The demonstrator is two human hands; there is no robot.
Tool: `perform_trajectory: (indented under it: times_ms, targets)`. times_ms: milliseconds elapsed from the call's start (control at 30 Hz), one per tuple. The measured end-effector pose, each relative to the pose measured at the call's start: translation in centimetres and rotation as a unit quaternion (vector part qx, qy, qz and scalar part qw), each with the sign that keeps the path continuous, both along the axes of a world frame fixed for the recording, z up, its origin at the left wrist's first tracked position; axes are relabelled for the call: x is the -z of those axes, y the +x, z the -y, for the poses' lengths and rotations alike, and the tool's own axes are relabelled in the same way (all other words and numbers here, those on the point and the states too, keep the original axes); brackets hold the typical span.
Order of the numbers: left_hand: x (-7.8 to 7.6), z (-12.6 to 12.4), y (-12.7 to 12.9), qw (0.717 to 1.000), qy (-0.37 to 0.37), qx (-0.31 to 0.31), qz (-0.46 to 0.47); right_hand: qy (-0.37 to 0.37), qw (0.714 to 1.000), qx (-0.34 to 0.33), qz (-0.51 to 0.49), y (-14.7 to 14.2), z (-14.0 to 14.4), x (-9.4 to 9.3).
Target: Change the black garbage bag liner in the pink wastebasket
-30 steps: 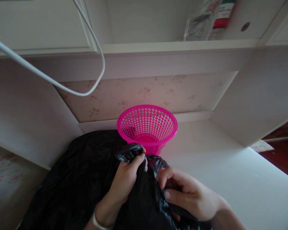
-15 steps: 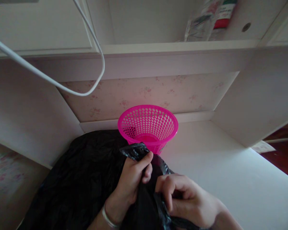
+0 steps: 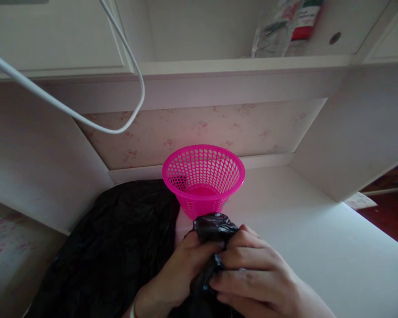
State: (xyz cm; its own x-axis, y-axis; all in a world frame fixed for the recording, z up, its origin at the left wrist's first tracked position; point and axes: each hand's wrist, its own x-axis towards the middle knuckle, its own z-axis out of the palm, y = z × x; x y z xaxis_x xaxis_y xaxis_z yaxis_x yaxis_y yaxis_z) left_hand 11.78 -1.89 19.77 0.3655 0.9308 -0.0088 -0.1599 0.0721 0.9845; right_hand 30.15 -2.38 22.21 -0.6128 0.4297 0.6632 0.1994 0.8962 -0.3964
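Between my hands is a bunched black plastic bag, its gathered top sticking up above my fingers. My left hand is closed around it from the left, with a pale band at the wrist. From the right, my right hand presses its curled fingers onto the same plastic. Just beyond the bag stands an upright pink perforated basket, with nothing visible inside. A large spread of black plastic covers the surface on the left; whether it joins the held bag is hidden.
A white cable loops across the upper left. Overhead, a white shelf holds clear plastic packaging and a red-and-green labelled item. White side panels flank the white surface, and floral wallpaper lines the back.
My hands have come together around the bag, the left shifting right and the right closing over the plastic. The bunched top has moved right and down, showing more of the basket's front.
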Motion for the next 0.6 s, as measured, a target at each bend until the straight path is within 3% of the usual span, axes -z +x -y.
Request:
perform_trajectory:
  times_ms: [67, 133, 233, 400, 500, 600]
  targets:
    - [0.6, 0.0, -0.3, 0.995, 0.081, 0.013, -0.051, 0.032, 0.998, 0.045, -0.005, -0.2, 0.0, 0.2]
    - [0.8, 0.0, -0.5, 0.989, 0.113, 0.013, -0.099, 0.047, 0.996, 0.069, -0.018, -0.3, -0.2, 0.6]
    - [0.6, 0.0, -0.7, 0.98, 0.111, 0.042, -0.16, 0.054, 0.996, 0.063, -0.014, -0.1, -0.5, 1.1]
    - [-0.4, -0.1, -2.0, 0.95, 0.137, 0.154, -0.235, 0.022, 0.997, 0.07, 0.032, 0.2, -0.6, 1.3]
    - [-0.9, -0.2, -2.3, 0.936, 0.162, 0.192, -0.245, 0.018, 0.997, 0.067, 0.026, 0.3, -0.6, 1.8]
    - [-1.1, -0.4, -1.9, 0.941, 0.147, 0.206, -0.225, 0.009, 0.998, 0.064, -0.019, 0.3, -0.7, 2.6]
